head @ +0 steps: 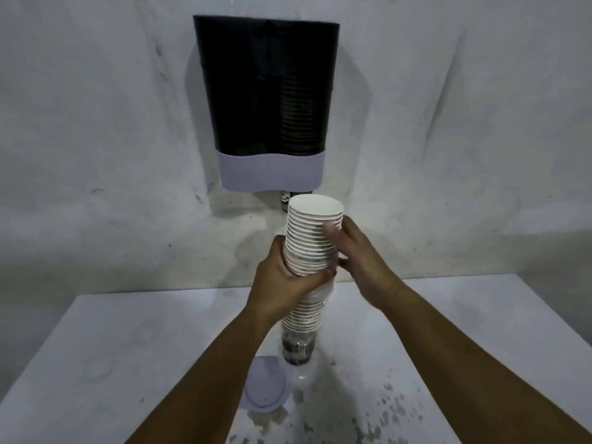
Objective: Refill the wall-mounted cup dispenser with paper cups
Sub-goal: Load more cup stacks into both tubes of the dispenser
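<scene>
A grey stained wall carried the dark cup dispenser above a white table. The left hand curled around the middle of a tall stack of paper cups, held upright just below the dispenser's outlet. The right hand lay against the stack's side, fingers blurred, grip unclear. A pale lid lay near the table's front edge.

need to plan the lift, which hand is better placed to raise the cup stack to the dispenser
Left. The left hand already grips the stack of paper cups around its middle; the right hand only rests open fingers against its side.
</scene>
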